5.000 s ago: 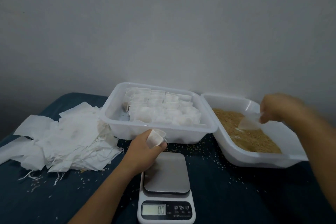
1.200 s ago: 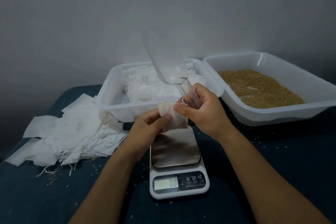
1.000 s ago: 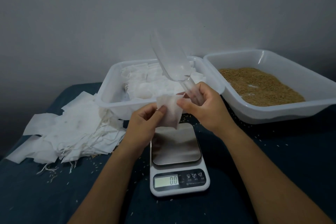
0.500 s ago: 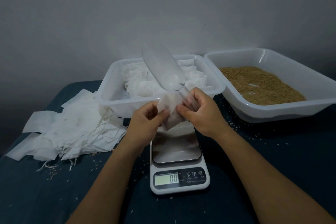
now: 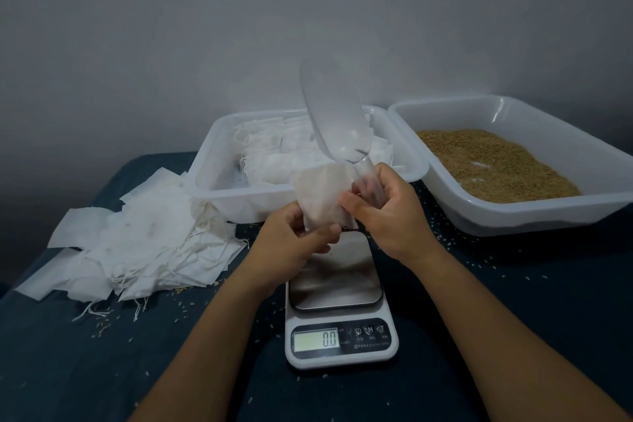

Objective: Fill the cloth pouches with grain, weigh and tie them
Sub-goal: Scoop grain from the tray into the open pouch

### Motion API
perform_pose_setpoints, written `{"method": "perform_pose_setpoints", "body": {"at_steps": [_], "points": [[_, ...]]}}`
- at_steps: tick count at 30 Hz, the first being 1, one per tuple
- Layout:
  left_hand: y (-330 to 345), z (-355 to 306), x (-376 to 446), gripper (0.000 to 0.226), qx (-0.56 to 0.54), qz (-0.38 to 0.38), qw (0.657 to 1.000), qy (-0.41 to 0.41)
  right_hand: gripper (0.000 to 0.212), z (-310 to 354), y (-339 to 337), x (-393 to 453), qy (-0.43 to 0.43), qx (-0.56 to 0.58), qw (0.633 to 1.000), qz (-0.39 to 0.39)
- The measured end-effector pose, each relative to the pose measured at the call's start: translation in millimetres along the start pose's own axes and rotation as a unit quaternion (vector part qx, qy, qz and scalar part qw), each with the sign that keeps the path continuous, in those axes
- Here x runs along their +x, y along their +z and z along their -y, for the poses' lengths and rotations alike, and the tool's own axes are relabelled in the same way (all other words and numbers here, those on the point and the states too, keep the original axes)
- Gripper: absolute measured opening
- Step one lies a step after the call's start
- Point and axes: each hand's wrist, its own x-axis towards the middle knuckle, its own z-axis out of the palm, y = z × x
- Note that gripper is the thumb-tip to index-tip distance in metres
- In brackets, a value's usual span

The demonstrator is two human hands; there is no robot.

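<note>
At frame centre, the left hand (image 5: 297,239) pinches a white pouch (image 5: 322,199); the right hand (image 5: 387,212) grips a clear scoop (image 5: 334,120), also pinching the pouch. The pouch's contents are hidden. The scale (image 5: 339,315) below reads 0.0.

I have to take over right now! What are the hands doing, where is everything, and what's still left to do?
Left hand pinches the cloth pouch above the scale.
Right hand grips the clear scoop by its handle and pinches the pouch too.
Scale reads 0.0, nothing on it.
Grain tray right, tray of pouches behind, flat empties left.
Left: weigh, then tie this pouch.
</note>
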Motion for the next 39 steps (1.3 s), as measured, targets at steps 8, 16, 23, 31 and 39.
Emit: {"method": "perform_pose_setpoints", "body": {"at_steps": [8,16,23,31,39], "points": [[-6.1,3.0,4.3,0.021,0.095,-0.085,0.99,0.063,0.034,15.3,-21.0,11.9,0.044,-0.08,0.994,-0.06],[-9.2,5.9,4.9,0.017,0.207,-0.115,0.966,0.106,0.044,29.4,-131.2,60.4,0.107,-0.399,0.906,-0.094],[-7.8,7.1,4.9,0.021,0.229,-0.12,0.96,0.11,0.045,32.8,-214.0,72.6,0.307,-0.628,0.715,0.003],[-8.3,8.0,5.5,0.02,0.231,-0.118,0.961,0.095,0.032,8.5,-193.4,91.4,0.297,-0.605,0.738,0.033],[-10.3,9.3,5.1,0.023,0.223,-0.124,0.962,0.095,0.02,-28.6,-171.9,95.5,0.32,-0.392,0.861,-0.05]]}}
